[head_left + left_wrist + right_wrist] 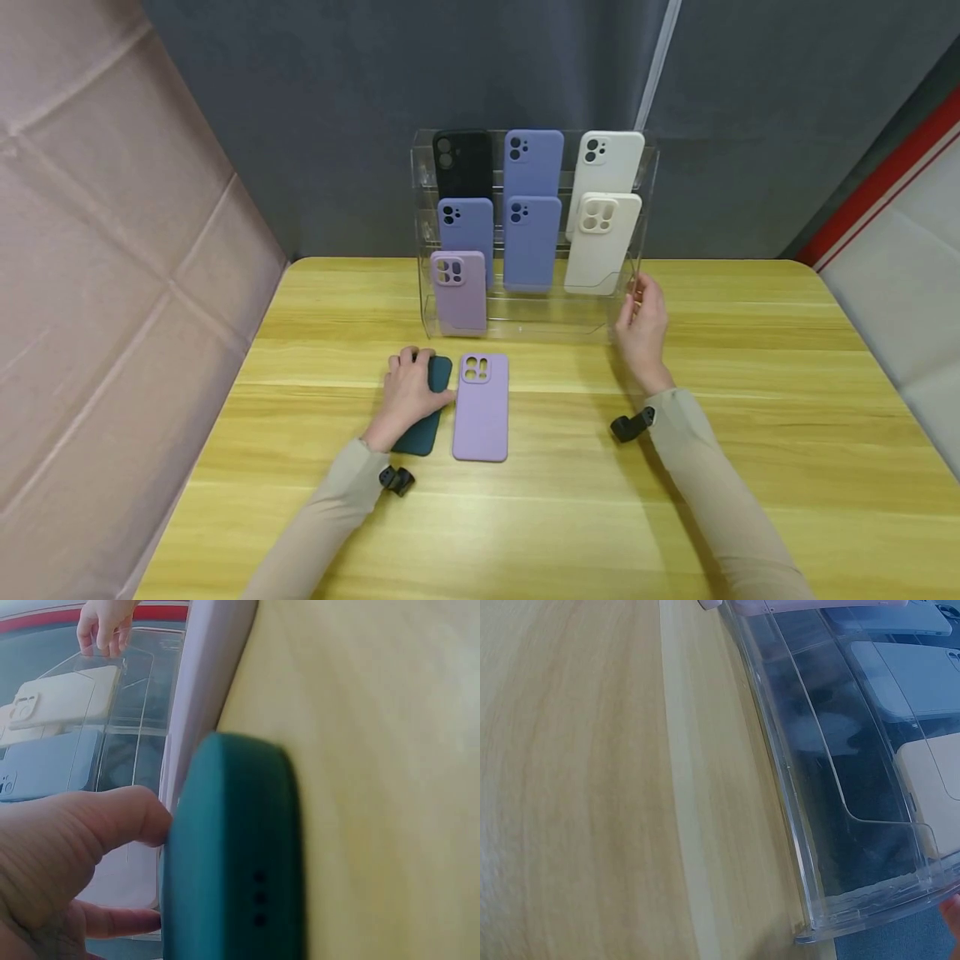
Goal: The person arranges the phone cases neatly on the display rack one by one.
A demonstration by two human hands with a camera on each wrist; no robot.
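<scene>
My left hand [408, 392] lies over a dark green phone case [422, 429] on the table, its fingers at the case's far left edge and its thumb at the right edge. In the left wrist view, thumb and a finger touch the green case [232, 847], which has small round holes in its end. Just right of it lies a lilac phone case [481, 417]. At the right side of a clear display stand [540, 310], my right hand [643, 333] holds the side edge. Only a fingertip [952, 915] of that hand shows in the right wrist view.
Phone cases stand in tiers on the display: a black one [462, 167], several blue ones [532, 250], white ones [600, 258] and a lilac one [461, 304] at lower left. Behind the wooden table [555, 517] hangs a dark grey curtain [337, 125].
</scene>
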